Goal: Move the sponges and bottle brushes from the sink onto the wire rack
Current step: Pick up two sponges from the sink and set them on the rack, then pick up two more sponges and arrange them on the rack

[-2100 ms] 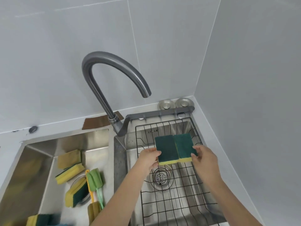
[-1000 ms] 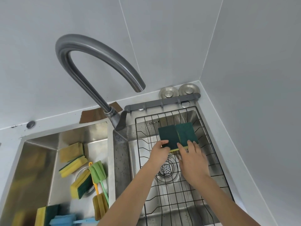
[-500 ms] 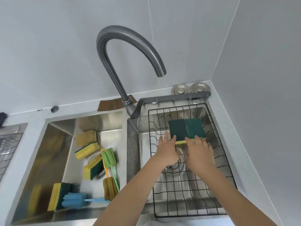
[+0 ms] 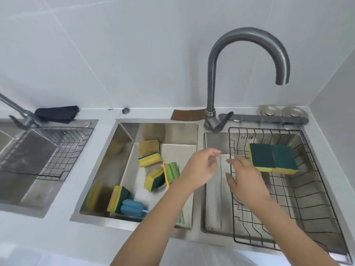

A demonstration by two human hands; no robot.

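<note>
Toward the far edge of the wire rack (image 4: 315, 191), two green-topped yellow sponges (image 4: 272, 158) are lying side by side, touching each other, green faces up, their near yellow edges showing; the rack is sitting inside the right-hand basin, close against its right wall. Just beside the sponges' near left corner the right hand (image 4: 245, 184) is hovering over the rack's left edge, fingers spread and loose, gripping nothing; the left hand (image 4: 201, 167) is hanging over the divider between the two basins, fingers loosely curled, thumb and forefinger near each other, holding nothing that I can make out. Both hands are apart from the sponges.

Down in the left basin of the sink (image 4: 126, 143) the other things are waiting; a tan sponge (image 4: 148, 147) is lying near the far wall, with a yellow sponge (image 4: 150, 159) just beside it on the near side; a yellow-and-green sponge (image 4: 154, 179) is resting tilted over the drain, and a green bottle brush (image 4: 171, 172) with an orange handle is lying beside it, partly hidden by the left forearm; near the basin's near left corner another yellow-and-green sponge (image 4: 117, 198) is standing on edge, touching a blue bottle brush (image 4: 132, 207). A grey curved tap (image 4: 211, 77) is rising behind the divider.
</note>
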